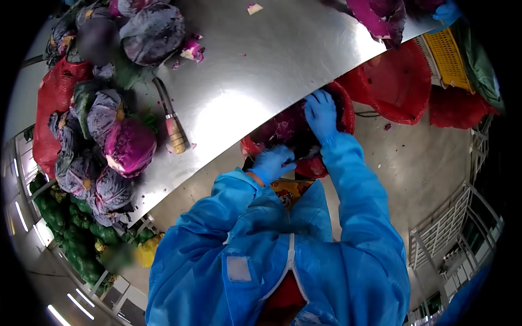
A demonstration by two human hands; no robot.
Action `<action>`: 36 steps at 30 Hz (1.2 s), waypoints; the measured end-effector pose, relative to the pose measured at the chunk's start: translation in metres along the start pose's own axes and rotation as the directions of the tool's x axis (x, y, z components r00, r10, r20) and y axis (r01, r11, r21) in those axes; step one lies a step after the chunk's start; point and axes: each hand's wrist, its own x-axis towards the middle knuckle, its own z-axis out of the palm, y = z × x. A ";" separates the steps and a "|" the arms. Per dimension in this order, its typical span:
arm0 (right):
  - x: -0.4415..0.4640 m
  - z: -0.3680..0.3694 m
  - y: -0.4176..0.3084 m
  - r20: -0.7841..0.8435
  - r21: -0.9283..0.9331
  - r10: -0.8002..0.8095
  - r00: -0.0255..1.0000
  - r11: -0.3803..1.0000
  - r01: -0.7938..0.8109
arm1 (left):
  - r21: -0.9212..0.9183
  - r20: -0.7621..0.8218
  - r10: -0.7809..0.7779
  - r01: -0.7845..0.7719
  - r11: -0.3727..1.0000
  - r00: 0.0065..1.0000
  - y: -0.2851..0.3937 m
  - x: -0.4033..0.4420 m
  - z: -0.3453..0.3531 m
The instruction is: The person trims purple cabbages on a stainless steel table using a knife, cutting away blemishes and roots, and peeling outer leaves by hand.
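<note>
Below the table's near edge, a red mesh bag [348,111] stands with its mouth open, holding dark purple cabbage leaves [281,130]. My right hand [322,115], in a blue glove, reaches over the bag's right side with fingers stretched out flat against the contents. At the near left side of the bag is my left hand [272,164], also gloved. Its fingers are curled inward near the rim, and what they hold, if anything, is hidden.
A knife [173,122] with a wooden handle lies on the steel table [228,70]. Several red cabbages [130,146] are piled at left. More red bags [399,81] and a yellow crate [448,57] stand right. Another person's gloved hand [447,13] shows at the top right.
</note>
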 end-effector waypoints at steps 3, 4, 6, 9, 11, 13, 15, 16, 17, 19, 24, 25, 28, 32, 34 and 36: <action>-0.031 -0.064 -0.053 0.163 0.164 0.136 0.977 0.973 -0.163 | 0.418 0.293 -0.194 0.057 0.907 0.936 -0.005 0.005 -0.008; -0.049 -0.079 -0.067 0.296 0.196 0.210 0.932 0.941 -0.274 | 0.544 0.378 -0.299 0.051 0.838 0.876 0.000 0.013 -0.013; -0.080 -0.083 -0.074 0.573 0.175 0.129 0.810 0.946 -0.274 | 0.573 0.310 -0.269 0.047 0.818 0.912 -0.021 0.023 0.005; -0.112 -0.057 -0.066 0.816 -0.169 0.213 0.537 0.977 -0.131 | 0.531 0.286 -0.288 0.099 0.842 0.914 -0.062 0.031 0.040; -0.116 -0.045 -0.066 0.832 -0.223 0.261 0.489 0.965 -0.135 | 0.534 0.290 -0.317 0.122 0.837 0.903 -0.052 0.029 0.029; -0.107 -0.037 -0.068 0.850 -0.282 0.325 0.415 0.946 -0.163 | 0.456 0.252 -0.286 0.148 0.878 0.924 -0.041 0.019 0.011; -0.107 -0.029 -0.067 0.845 -0.357 0.405 0.349 0.913 -0.197 | 0.393 0.245 -0.267 0.156 0.906 0.932 -0.037 0.015 0.005; -0.117 -0.020 -0.058 0.819 -0.282 0.390 0.421 0.912 -0.297 | 0.368 0.249 -0.265 0.162 0.915 0.932 -0.035 0.017 0.003; -0.137 -0.008 -0.042 0.786 -0.197 0.379 0.489 0.903 -0.382 | 0.339 0.253 -0.265 0.171 0.925 0.931 -0.032 0.018 0.003; -0.136 -0.017 -0.046 0.728 -0.132 0.402 0.555 0.877 -0.463 | 0.299 0.236 -0.256 0.181 0.937 0.937 -0.029 0.018 0.001; -0.161 -0.017 -0.066 0.455 0.011 0.408 0.792 0.886 -0.463 | 0.106 0.048 -0.117 0.111 0.988 0.992 -0.024 -0.010 -0.009; -0.151 -0.036 -0.086 0.521 -0.125 0.386 0.761 0.917 -0.379 | 0.072 0.014 -0.087 0.085 0.994 0.996 -0.021 -0.027 -0.014; -0.148 -0.075 -0.113 0.598 -0.065 0.338 0.727 0.924 -0.377 | 0.068 0.000 -0.019 0.019 0.998 1.000 -0.004 -0.068 -0.032; -0.151 -0.096 -0.120 0.663 0.012 0.368 0.652 0.866 -0.500 | -0.003 -0.005 0.074 -0.074 0.997 0.997 -0.003 -0.075 -0.034; -0.165 -0.087 -0.124 0.691 0.053 0.399 0.603 0.804 -0.592 | 0.095 0.150 -0.020 0.006 0.995 0.988 -0.016 -0.090 -0.016; -0.165 -0.079 -0.133 0.748 -0.003 0.426 0.509 0.770 -0.639 | 0.157 0.194 -0.090 0.060 0.986 0.977 -0.027 -0.090 -0.014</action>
